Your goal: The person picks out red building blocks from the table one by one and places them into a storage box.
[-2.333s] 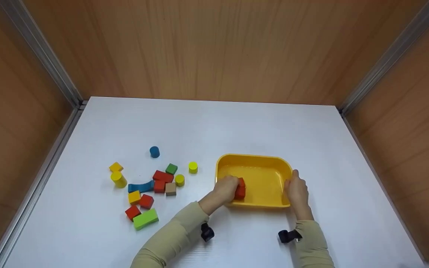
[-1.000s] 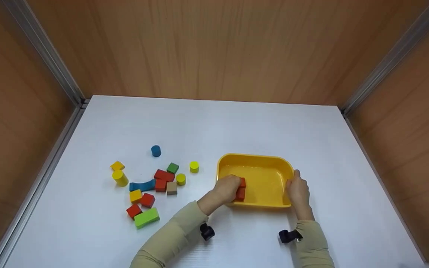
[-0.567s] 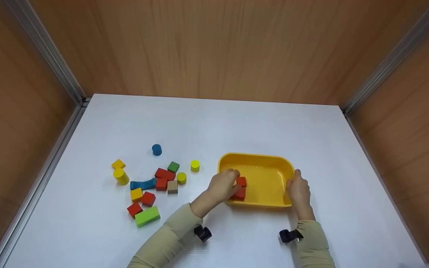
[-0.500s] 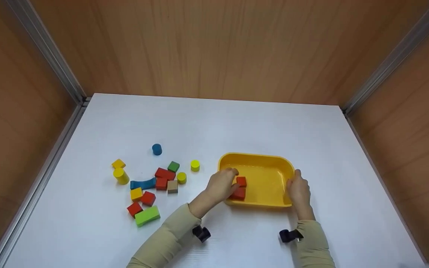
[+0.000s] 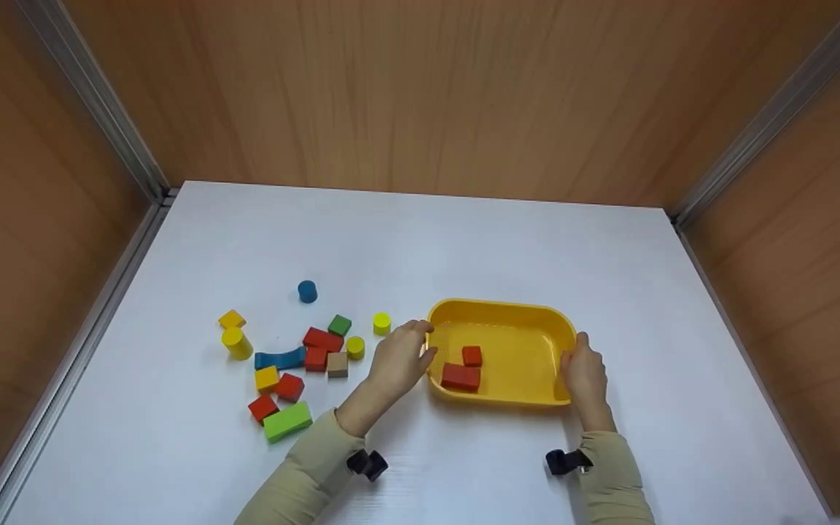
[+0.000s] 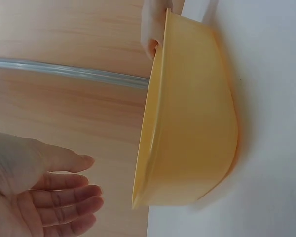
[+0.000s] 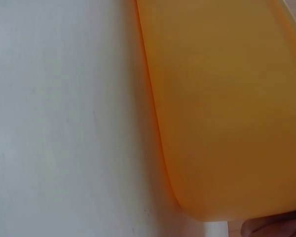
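A yellow plastic tub (image 5: 515,394) stands on the white table, with a small red cube (image 5: 472,356) and a red rectangular block (image 5: 461,377) lying inside near its left end. My left hand (image 5: 395,359) is beside the tub's left rim, fingers relaxed and holding nothing. In the left wrist view that same hand (image 6: 44,192) shows an empty palm, apart from the tub wall (image 6: 192,113). At the tub's right end, my right hand (image 5: 585,378) grips the rim. The right wrist view is mostly tub wall (image 7: 227,108), with a bit of the fingers (image 7: 274,226) at the bottom corner.
Left of the tub lie several loose blocks: a blue curved block (image 5: 280,359), a light green block (image 5: 288,421), a tall yellow cylinder (image 5: 237,343), a blue cylinder (image 5: 308,292), a wooden cube (image 5: 337,364), a red block (image 5: 323,340) and others. Wood-grain panels (image 5: 420,95) enclose the table.
My left hand has let go of the red blocks in the tub, loosened its fingers and drawn back leftward over the rim. The right hand keeps its hold on the tub.
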A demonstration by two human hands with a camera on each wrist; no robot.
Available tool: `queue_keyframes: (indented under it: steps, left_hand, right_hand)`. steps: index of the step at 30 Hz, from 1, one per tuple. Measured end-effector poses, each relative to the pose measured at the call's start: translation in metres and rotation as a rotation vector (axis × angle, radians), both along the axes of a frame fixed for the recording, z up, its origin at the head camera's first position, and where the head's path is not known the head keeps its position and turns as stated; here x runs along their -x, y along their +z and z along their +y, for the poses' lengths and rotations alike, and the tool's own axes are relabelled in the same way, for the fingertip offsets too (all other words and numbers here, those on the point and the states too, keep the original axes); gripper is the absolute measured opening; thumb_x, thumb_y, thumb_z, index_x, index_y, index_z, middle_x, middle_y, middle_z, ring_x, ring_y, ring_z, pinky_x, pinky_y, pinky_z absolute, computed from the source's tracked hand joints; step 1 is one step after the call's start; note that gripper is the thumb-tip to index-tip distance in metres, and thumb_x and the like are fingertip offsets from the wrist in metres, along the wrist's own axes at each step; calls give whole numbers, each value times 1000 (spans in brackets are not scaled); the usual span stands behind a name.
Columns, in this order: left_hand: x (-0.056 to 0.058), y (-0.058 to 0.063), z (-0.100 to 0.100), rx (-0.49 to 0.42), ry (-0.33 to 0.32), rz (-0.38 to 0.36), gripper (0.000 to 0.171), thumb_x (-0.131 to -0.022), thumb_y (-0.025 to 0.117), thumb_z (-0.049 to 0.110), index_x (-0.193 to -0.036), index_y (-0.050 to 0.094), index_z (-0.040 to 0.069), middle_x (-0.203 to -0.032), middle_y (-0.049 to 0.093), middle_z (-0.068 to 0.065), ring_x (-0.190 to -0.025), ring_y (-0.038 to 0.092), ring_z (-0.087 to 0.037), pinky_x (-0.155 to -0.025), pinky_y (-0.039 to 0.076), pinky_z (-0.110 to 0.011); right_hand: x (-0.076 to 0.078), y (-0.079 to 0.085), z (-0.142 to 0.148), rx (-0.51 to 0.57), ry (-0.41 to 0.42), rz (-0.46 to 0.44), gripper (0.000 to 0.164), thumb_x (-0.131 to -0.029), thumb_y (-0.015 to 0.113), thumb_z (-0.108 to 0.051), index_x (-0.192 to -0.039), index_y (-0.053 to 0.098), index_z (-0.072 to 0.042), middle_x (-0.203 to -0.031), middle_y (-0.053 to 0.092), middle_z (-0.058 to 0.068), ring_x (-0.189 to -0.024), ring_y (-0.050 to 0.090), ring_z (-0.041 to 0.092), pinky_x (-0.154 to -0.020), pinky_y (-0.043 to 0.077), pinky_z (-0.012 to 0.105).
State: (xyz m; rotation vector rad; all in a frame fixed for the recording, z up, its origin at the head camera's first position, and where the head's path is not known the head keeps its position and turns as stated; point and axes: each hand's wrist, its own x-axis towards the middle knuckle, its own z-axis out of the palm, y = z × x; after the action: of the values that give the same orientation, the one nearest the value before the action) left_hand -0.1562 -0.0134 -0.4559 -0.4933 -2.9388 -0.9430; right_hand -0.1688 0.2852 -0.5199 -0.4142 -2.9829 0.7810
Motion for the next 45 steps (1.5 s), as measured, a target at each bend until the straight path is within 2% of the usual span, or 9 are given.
queue_keyframes:
  steps: [8,16,19,25,29,34,39,41,45]
  left_hand:
    - [-4,-4,-26,3,93,-40,29,-78,67,14,-103,59,2,-93,60,-10,-82,57,-22,-71,50,-31]
    - [-9,-14,-52,27,187,-37,37,-76,70,16,-107,57,1,-95,58,-11,-86,55,-21,-73,50,-32]
    - [-12,-19,-62,14,209,-33,39,-74,71,13,-108,56,-1,-99,56,-14,-90,53,-23,-78,48,-33]
    - [-16,-29,-83,28,265,-79,43,-75,70,9,-113,52,-1,-107,51,-14,-98,48,-24,-82,46,-35]
    - [-16,-33,-96,26,281,-132,44,-77,67,7,-117,49,-3,-111,47,-16,-100,46,-26,-85,44,-38]
    - [-15,-38,-108,62,263,-193,52,-77,68,9,-121,45,-4,-117,43,-18,-104,42,-29,-90,39,-43]
    - [-10,-44,-116,94,266,-246,62,-72,72,6,-125,41,-4,-119,42,-19,-106,40,-31,-91,37,-46]
    - [-6,-50,-119,117,273,-260,62,-71,72,4,-125,41,-3,-119,42,-18,-105,40,-30,-91,38,-46]
    - [-4,-53,-122,147,274,-285,62,-71,72,1,-124,41,-3,-119,43,-18,-104,41,-30,-90,38,-46]
  right_hand:
    - [0,0,0,7,-14,-12,24,-87,44,-7,-108,39,4,-74,54,20,-56,51,27,-45,42,36]
    - [0,1,0,5,-10,-12,27,-87,44,-7,-110,38,5,-73,53,19,-55,50,26,-45,42,34]
    - [-1,0,-1,2,-3,8,26,-87,45,-6,-110,39,5,-71,53,19,-53,49,26,-44,42,35]
    - [-1,-1,-1,-4,11,31,26,-86,46,-5,-109,39,6,-69,53,19,-52,49,24,-43,41,35]
    - [-1,1,-1,5,5,15,27,-86,45,-5,-110,38,5,-69,53,19,-52,48,25,-43,41,35]
    - [-2,2,-1,10,8,14,28,-87,44,-5,-111,38,5,-68,52,18,-52,48,24,-43,41,34]
    - [-2,1,-1,6,2,13,27,-87,45,-6,-111,39,5,-69,53,18,-53,48,24,-44,41,35]
    - [-1,1,-1,4,3,17,26,-86,45,-5,-110,39,5,-69,53,18,-53,48,25,-44,41,36]
    - [-2,1,-1,6,3,21,25,-86,45,-5,-109,39,4,-70,54,19,-54,49,26,-46,42,37]
